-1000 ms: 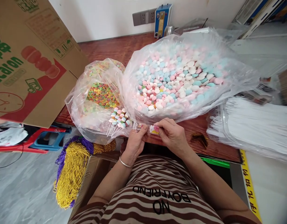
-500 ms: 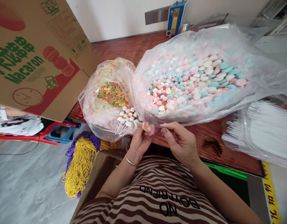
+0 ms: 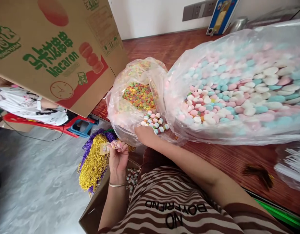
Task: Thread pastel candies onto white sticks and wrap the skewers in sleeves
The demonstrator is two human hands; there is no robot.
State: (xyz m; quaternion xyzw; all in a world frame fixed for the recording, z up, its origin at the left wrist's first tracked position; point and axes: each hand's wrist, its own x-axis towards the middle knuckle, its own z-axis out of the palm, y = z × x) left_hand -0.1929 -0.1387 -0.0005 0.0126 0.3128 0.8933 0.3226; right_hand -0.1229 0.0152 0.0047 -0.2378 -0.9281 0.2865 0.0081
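My left hand, with a bracelet at the wrist, is raised over the open carton. Its fingers pinch a small clear wrapper with pink print. At the table's front edge my right hand is closed over the stick ends of several candy skewers; its fingertips are hidden. Pink, white, blue and brown candies are threaded on these skewers, which lie on the front of a clear bag of small coloured candy rings. Small wrapped pieces show inside the carton.
A large clear bag of pastel candy discs spreads over the wooden table. White sticks and brown-gold ties lie at right. A tall Macaron carton stands left. Gold bead strings hang below; another person's sleeve shows behind.
My hands have parted. The left moved left and down, off the table edge, with the wrapper; the right crossed over to the candy skewers. The view has turned left.
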